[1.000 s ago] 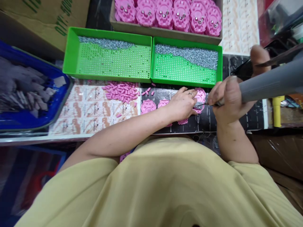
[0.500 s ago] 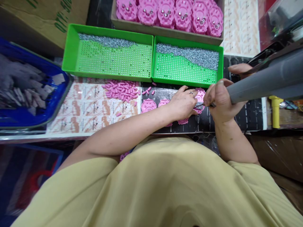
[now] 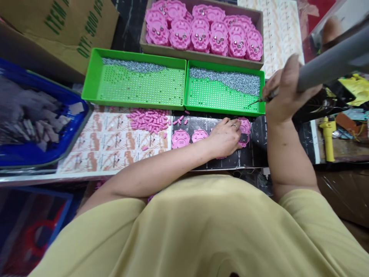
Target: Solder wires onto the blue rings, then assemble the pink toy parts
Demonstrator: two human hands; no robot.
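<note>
My left hand (image 3: 225, 137), a ring on one finger, rests at the left side of a pink plastic casing (image 3: 245, 126), its bent fingertips gripping that edge. The casing lies on the black mat and is partly covered by the hand. In my right hand (image 3: 281, 96) is a grey electric screwdriver (image 3: 325, 63), its body running up to the right. The thin bit (image 3: 254, 102) points left over the near right corner of the right green tray (image 3: 225, 110). Small silver screws (image 3: 227, 80) are heaped along that tray's far side. More pink casings (image 3: 180, 139) lie left of my left hand.
Left of that tray stands another green tray (image 3: 134, 100) with screws. Pink cylindrical pieces (image 3: 150, 120) are piled in front. Behind is a carton (image 3: 201, 53) of pink casings. A blue bin (image 3: 62, 148) with flat pieces is at left, a yellow-handled tool (image 3: 328, 142) at right.
My right hand has lifted the screwdriver away from the casing, up and to the right, bringing its bit over the right green tray. My left hand stays on the casing. The view has shifted slightly.
</note>
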